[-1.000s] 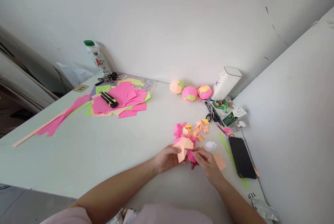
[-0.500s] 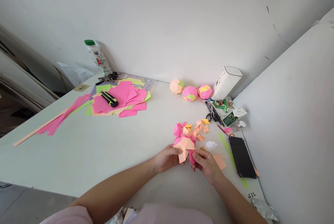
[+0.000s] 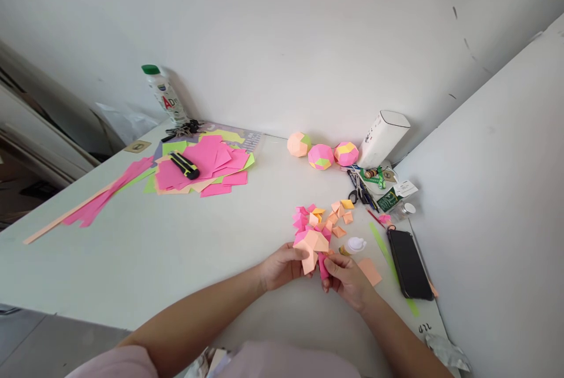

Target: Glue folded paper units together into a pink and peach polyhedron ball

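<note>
Between my hands is a folded paper model (image 3: 312, 241), peach in front with pink parts behind. My left hand (image 3: 285, 266) is closed on its peach side, the thumb lying over a lower flap. The fingers of my right hand (image 3: 346, 277) pinch a pink paper piece (image 3: 323, 265) at the model's right edge; whether that piece is joined to it I cannot tell. Just beyond lie several small folded paper units, pink (image 3: 301, 219), peach (image 3: 338, 231) and yellow-orange (image 3: 347, 204). A small bottle with a white cap (image 3: 355, 244) lies near my right hand, beside a peach paper square (image 3: 370, 271).
Three paper balls (image 3: 321, 156) sit by the wall near a white box-like holder (image 3: 383, 138). At right are scissors (image 3: 353, 194), a phone (image 3: 409, 263) and a small jar (image 3: 406, 210). A cutter (image 3: 185, 165) rests on paper sheets (image 3: 215, 160) at left, before a bottle (image 3: 165, 96).
Both hands keep their hold on the paper almost unmoved. The small white-capped bottle beyond my right hand shows more of its body now. The view has shifted very slightly.
</note>
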### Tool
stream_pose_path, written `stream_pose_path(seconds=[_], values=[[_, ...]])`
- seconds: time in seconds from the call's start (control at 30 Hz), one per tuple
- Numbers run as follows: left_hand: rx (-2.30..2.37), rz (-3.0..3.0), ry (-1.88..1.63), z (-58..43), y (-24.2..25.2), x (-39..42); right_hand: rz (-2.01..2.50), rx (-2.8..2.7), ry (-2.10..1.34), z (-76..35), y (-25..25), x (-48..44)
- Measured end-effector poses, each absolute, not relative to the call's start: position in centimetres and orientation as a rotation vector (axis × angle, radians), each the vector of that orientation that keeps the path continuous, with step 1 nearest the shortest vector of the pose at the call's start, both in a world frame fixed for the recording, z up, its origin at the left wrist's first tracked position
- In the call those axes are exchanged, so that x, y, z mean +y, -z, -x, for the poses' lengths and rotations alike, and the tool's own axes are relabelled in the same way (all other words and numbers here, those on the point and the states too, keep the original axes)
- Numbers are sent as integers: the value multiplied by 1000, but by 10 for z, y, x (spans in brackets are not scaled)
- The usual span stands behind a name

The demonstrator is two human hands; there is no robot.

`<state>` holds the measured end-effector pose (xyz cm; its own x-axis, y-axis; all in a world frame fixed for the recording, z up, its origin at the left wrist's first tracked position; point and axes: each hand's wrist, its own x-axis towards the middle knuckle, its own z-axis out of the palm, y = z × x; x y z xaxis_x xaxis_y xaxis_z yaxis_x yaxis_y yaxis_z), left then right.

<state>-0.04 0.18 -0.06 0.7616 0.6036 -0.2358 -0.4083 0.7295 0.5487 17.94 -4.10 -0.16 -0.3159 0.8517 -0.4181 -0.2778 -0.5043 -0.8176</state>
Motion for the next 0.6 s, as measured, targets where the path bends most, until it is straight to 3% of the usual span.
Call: stream_pose_path(seconds=[0.6], values=[[451, -464, -575, 0, -1, 2, 1158, -709, -1866, -178, 4, -41]])
